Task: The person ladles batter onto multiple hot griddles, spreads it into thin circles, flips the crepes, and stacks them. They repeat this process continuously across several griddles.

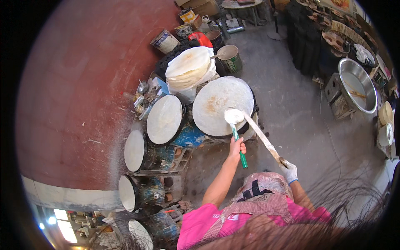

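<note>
My bare left hand (pixel 237 148) grips the green handle of a ladle (pixel 233 116) whose bowl is coated with white batter. In my right hand (pixel 288 171), wearing a white glove, is a long wooden spreading stick (pixel 263 136) smeared white toward its far end. That end meets the side of the ladle bowl, over the near right part of a large round griddle (pixel 244 129). A white sheet of batter (pixel 218 93) with a browned patch covers most of the griddle top. Behind it rises a stack of thin round flatbreads (pixel 189 70) with white wrapping around it.
Several smaller round griddles (pixel 164 119) on drum stoves curve away to the left, each with a pale top. A batter-stained bucket (pixel 229 57) stands behind the large griddle. Rightward are a wide metal basin (pixel 357 86) on blocks and a cable (pixel 326 125) along the floor.
</note>
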`<state>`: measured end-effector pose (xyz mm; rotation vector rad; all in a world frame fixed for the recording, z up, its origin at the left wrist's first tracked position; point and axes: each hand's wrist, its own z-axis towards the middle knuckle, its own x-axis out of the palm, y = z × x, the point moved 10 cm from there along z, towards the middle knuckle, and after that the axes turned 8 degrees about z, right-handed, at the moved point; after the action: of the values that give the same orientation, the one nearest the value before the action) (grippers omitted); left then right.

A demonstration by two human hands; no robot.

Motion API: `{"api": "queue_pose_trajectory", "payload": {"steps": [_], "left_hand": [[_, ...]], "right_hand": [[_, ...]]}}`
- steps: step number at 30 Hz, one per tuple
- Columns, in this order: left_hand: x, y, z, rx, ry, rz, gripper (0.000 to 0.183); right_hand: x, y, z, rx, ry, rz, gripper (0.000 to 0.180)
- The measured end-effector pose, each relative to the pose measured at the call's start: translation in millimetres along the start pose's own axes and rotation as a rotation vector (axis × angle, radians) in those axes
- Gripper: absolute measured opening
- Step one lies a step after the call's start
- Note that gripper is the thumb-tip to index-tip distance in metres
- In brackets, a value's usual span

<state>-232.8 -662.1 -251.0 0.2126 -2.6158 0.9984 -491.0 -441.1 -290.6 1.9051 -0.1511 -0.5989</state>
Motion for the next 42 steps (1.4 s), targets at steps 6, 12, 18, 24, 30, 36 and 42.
{"api": "queue_pose_trajectory", "payload": {"steps": [6, 12, 18, 24, 30, 36, 42], "left_hand": [[20, -13, -53, -0.349, 0.538, -0.595, 0.019], [-8, -23, -137, -0.216, 0.46, -0.537, 0.034], [-24, -41, -214, 0.034, 0.628, -0.624, 0.042], [-83, 32, -195, -0.184, 0.388, -0.77, 0.034], [-87, 64, -164, -0.179, 0.267, -0.602, 0.027], [13, -1, -73, -0.02, 0.125, -0.156, 0.02], [20, 3, -8, 0.002, -0.057, -0.074, 0.028]], "right_hand": [[-23, 70, 0, -0.142, -0.024, -0.72, 0.028], [-10, 54, 0, -0.196, 0.008, -0.616, 0.026], [-35, 71, 8, -0.288, -0.14, -0.616, 0.024], [-38, 57, 12, -0.278, -0.067, -0.755, 0.023], [-63, 45, 15, -0.306, -0.129, -0.567, 0.025], [-55, -7, 17, -0.113, -0.065, -0.009, 0.034], [-34, 11, 11, 0.028, 0.052, -0.07, 0.033]]}}
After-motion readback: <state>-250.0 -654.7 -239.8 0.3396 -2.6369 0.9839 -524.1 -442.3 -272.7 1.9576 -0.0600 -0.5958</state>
